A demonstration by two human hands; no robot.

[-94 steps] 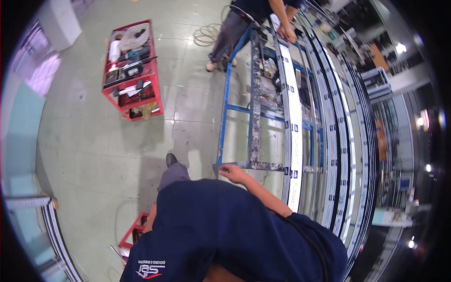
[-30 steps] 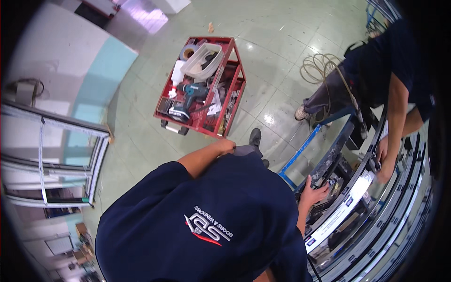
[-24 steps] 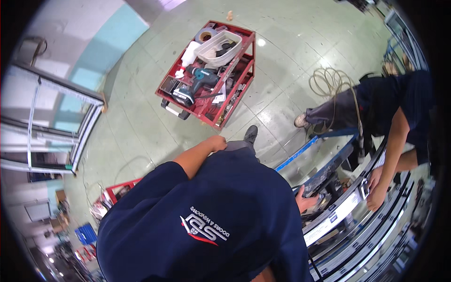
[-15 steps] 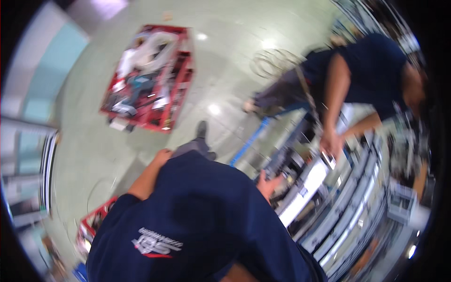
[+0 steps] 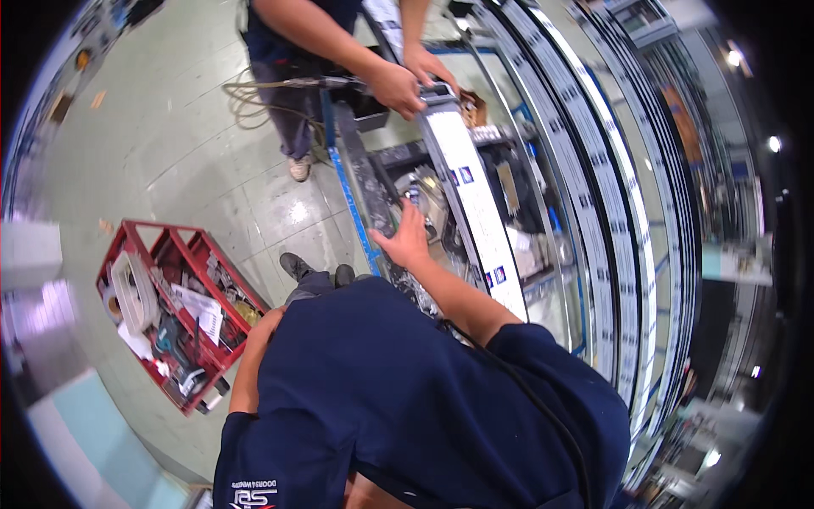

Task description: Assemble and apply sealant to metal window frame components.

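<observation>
My right hand [image 5: 407, 238] reaches over the dark workbench frame [image 5: 370, 170] with its fingers spread and nothing in them. Just right of it lies a long aluminium profile [image 5: 477, 204] covered in white protective film, and a gap separates it from my hand. Small hardware [image 5: 421, 191] sits beneath, too cluttered to name. Down at my left side, my left hand [image 5: 270, 324] rests against my body, its fingers hidden. At the profile's far end, a co-worker's two hands [image 5: 407, 85] hold a grey end piece [image 5: 438, 95].
A red tool cart [image 5: 161, 229] at the left holds a cordless drill [image 5: 176, 349], papers and a white plastic container [image 5: 134, 288]. More long profiles [image 5: 585, 170] lie along the right. A coiled hose [image 5: 254, 97] hangs by the co-worker's legs [image 5: 288, 127]. Blue tape [image 5: 356, 216] edges the bench.
My view has swung to the right, bringing the bench to the middle and the cart lower left. My right hand reaches farther forward over the bench. The co-worker's hands remain at the profile's end.
</observation>
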